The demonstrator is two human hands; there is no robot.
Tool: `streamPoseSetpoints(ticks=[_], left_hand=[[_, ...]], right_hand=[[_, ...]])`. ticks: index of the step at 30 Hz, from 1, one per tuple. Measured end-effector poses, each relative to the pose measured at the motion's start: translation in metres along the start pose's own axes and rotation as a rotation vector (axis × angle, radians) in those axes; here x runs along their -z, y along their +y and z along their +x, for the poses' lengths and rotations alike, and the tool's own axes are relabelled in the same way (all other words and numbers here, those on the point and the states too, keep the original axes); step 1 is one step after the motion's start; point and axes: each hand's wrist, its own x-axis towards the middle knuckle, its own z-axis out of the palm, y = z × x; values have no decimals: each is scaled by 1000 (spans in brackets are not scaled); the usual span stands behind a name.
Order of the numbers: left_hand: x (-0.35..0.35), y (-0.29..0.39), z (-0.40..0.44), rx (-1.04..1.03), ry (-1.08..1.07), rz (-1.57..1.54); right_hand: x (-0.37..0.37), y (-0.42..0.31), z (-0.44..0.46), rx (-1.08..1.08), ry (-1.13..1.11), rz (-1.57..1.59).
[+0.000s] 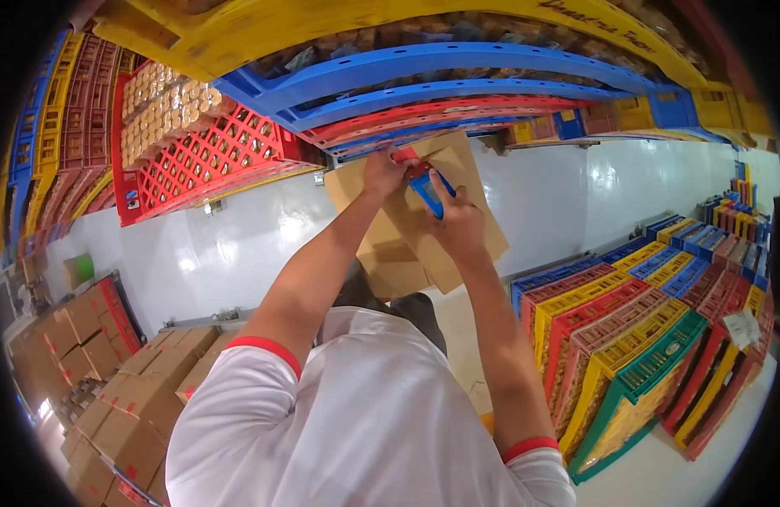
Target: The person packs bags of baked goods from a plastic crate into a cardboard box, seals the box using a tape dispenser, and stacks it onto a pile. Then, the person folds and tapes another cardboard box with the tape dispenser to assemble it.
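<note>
Below me, in the upper middle of the view, lies a brown cardboard box with its flaps spread. My right hand is wrapped round a blue tape dispenser, its index finger stretched along the tool. Red tape shows at the dispenser's far end. My left hand is closed at the red tape, with its fingertips pinched beside the dispenser. Both hands are over the cardboard.
Stacked blue crates rise just beyond the box. A red crate of packed goods stands at the left. Rows of coloured crates, with a green crate in front, fill the right. Cardboard cartons are piled at lower left.
</note>
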Motion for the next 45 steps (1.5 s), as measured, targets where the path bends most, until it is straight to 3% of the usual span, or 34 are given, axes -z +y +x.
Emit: streamPoseSetpoints(ticks=[2,4,5,7,8,10,12,14,17,20,22,24,26,28,29,31,34,36,42,44,45], left_hand=[[-15,-17,3,60,-50,69],[-25,-28,0,-159,311,66],[-33,-32,-1,-155,308,65],[-31,-14,-17,-111,60,-588],[-27,-7,-29,-89,56,-591],[-12,13,-48,-142,-24,-246],[-16,20,-50,-157,-2,-253],[-23,17,-45,-212,41,34],[-23,35,-53,-112,20,246],[-38,25,-51,-271,82,310],[-46,30,-65,-231,19,380],[-55,34,-92,-791,159,1045],[-83,16,-140,-938,-247,828],[-107,35,-194,-909,-471,690],[-116,42,-202,-927,-491,707],[-132,48,-214,-903,-374,1047],[-140,36,-211,-1050,-340,1051],[-140,36,-210,-1105,-400,1150],[-153,58,-217,-1289,-476,1568],[-155,64,-217,-1333,-486,1690],[-156,68,-218,-1337,-529,1717]], right_hand=[[7,-6,6,-39,-109,-39],[14,-12,14,-55,-167,-76],[17,-14,20,-65,-217,-110],[22,-17,35,-60,-241,-127],[24,-18,35,-53,-276,-141],[25,-18,41,-19,-320,-141],[27,-12,33,13,-334,-143],[34,-2,13,0,-373,-217],[63,34,-77,-42,-444,-248],[97,61,-161,-143,-564,-300],[94,80,-193,-209,-601,-284],[78,100,-217,-104,-434,-277],[68,112,-228,-116,-372,-194],[62,118,-234,-130,-311,-110],[62,118,-234,-126,-309,-108],[79,111,-238,-151,-302,-99],[121,107,-248,-146,-263,-115],[130,115,-265,-208,-382,-122],[-7,134,-226,-99,-209,-151],[-15,125,-204,-129,-793,-511],[-16,134,-213,-160,-787,-493]])
